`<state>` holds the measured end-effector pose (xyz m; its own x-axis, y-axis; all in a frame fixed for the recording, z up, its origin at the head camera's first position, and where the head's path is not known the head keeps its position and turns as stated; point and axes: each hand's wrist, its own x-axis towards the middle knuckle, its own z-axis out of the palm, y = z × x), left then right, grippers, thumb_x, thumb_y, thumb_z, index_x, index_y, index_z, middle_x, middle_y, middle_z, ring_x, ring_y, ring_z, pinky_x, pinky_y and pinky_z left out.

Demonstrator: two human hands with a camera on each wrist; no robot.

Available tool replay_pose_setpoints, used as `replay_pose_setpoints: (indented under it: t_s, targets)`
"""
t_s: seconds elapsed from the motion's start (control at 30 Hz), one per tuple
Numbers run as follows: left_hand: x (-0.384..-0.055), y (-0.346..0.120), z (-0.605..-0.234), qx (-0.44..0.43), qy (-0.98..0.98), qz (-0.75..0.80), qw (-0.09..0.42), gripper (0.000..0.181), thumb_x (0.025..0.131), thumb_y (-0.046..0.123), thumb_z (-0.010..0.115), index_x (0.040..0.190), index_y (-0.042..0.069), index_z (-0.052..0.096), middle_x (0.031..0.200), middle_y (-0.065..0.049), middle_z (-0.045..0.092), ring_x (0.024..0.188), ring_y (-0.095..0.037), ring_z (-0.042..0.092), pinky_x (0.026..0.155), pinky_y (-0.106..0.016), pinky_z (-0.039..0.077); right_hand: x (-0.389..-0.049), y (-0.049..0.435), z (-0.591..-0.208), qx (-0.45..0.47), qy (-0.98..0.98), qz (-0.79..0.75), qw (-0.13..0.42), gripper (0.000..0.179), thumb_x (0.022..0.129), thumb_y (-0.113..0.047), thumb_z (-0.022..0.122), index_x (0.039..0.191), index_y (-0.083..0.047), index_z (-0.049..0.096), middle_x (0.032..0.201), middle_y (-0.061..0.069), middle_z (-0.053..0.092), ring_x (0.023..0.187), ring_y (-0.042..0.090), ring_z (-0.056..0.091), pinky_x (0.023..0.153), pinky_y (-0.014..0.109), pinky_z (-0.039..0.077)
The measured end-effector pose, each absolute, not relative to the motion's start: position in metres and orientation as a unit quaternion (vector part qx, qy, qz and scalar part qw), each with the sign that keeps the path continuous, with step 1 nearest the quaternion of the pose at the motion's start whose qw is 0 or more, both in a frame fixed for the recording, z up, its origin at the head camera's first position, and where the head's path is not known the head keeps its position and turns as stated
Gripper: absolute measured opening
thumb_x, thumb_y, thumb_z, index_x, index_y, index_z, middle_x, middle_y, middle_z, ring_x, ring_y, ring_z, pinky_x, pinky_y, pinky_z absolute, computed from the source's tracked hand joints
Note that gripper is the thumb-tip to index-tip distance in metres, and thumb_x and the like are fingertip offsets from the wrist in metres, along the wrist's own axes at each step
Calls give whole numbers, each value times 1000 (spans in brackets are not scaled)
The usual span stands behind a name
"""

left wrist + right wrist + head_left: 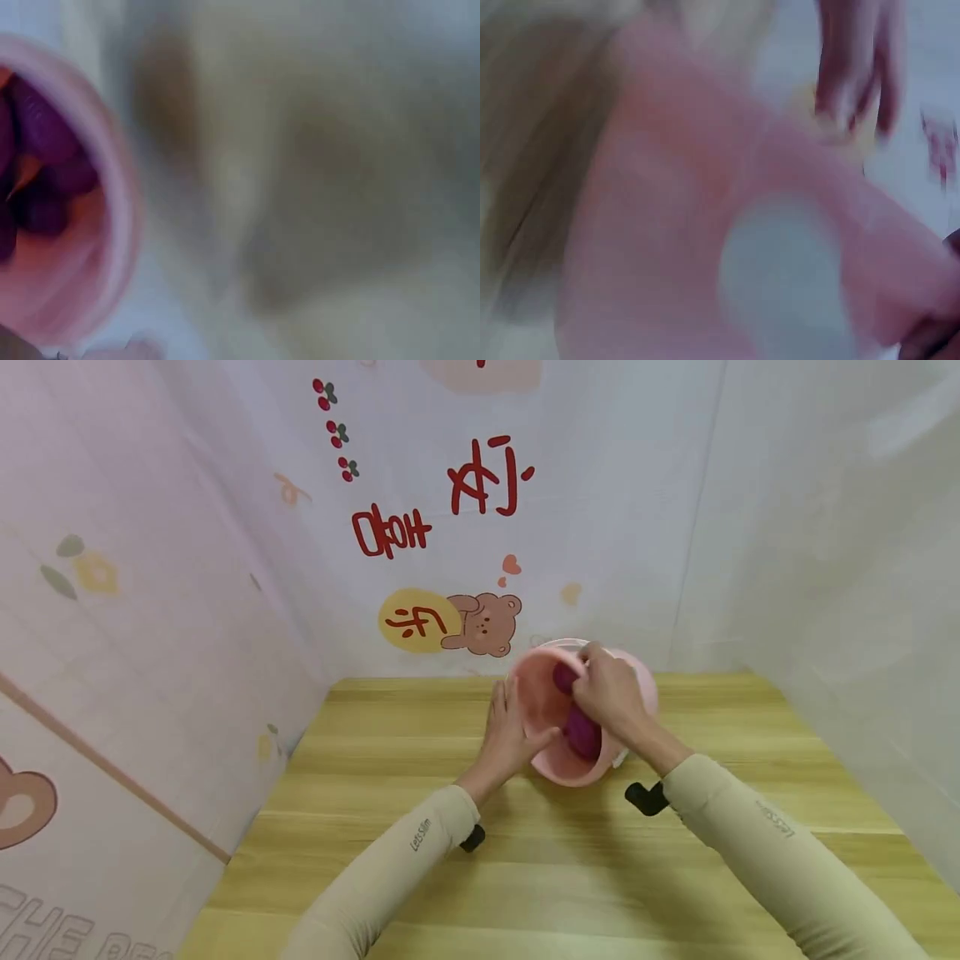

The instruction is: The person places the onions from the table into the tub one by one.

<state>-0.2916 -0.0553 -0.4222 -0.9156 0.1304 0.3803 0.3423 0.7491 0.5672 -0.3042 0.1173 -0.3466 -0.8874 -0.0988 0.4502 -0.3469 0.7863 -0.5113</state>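
A pink bucket [536, 693] is tilted, its mouth toward me. Several purple rounded pieces [583, 735] lie inside; their kind is unclear, and the left wrist view shows more purple pieces [45, 127] bunched within the pink wall. My right hand [611, 693] grips the bucket's upper right rim, its fingers curled over the edge. On the left side my left hand [506, 739] is at the bucket, fingers fairly straight and thumb across the mouth. The right wrist view, blurred, shows the bucket's outside with a whitish oval patch and the left fingers [855, 75] hanging straight.
Behind the bucket, partly hidden, sits another pink round thing [643, 677] with a whitish rim beside it. The wooden table [405, 727] meets a printed white sheet [615, 527] at the back and sides. Dark camera mounts [647, 799] stick out from the wrists.
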Motion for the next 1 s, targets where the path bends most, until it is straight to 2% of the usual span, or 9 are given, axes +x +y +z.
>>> replay_pose_setpoints:
  t_s: [0.07,0.17,0.27,0.4,0.5,0.63,0.83,1.0]
  targets:
    - [-285,-45,-439,-161,-922,-318,151,121,66,54,73,145,9,-7,147,-20,-5,135,-30,3,107,-40,17,-291,96,-356,203,-918,206,273,18,71,-2,55,89,-8,55,66,6,56,59,26,55,51,40,44]
    - [-281,-32,-463,-157,-930,-298,149,134,57,64,73,143,5,-12,147,-21,-7,135,-31,1,107,-39,17,-282,84,-375,262,-888,134,354,26,72,1,54,96,-8,58,62,6,55,53,26,54,46,39,44]
    - [-276,-27,-481,-119,-940,-282,147,135,54,67,72,144,5,-7,148,-21,-4,134,-36,3,105,-46,20,-282,88,-392,281,-855,138,414,37,72,3,53,106,-10,60,63,7,55,50,24,52,45,38,43]
    - [-269,-29,-493,-89,-943,-292,134,135,52,65,75,145,9,-4,147,-22,0,132,-40,9,99,-54,26,-285,100,-411,312,-801,151,487,37,73,4,48,105,-10,62,56,6,47,43,22,41,42,37,38]
    - [-267,-33,-499,-73,-944,-293,134,137,50,69,73,145,12,-7,148,-21,-3,133,-40,10,99,-54,26,-288,108,-423,335,-761,154,533,37,73,3,45,102,-9,65,54,4,41,41,19,31,36,34,31]
    - [-270,-36,-496,-65,-939,-300,153,137,49,77,66,145,14,-10,149,-19,-6,134,-37,7,101,-50,25,-294,120,-427,350,-730,149,568,38,71,3,44,100,-10,67,54,2,36,41,15,24,33,29,24]
    - [-273,-40,-490,-68,-942,-279,173,125,56,82,55,147,16,-1,149,-17,4,133,-35,12,103,-51,21,-301,132,-428,335,-714,160,593,37,69,4,46,95,-8,69,53,0,32,46,7,16,33,28,19]
    - [-274,-43,-493,-59,-948,-264,167,113,62,82,48,147,19,9,149,-16,8,133,-35,13,103,-51,20,-309,142,-437,315,-715,181,597,34,70,4,50,96,-8,69,52,2,34,42,12,20,34,31,20]
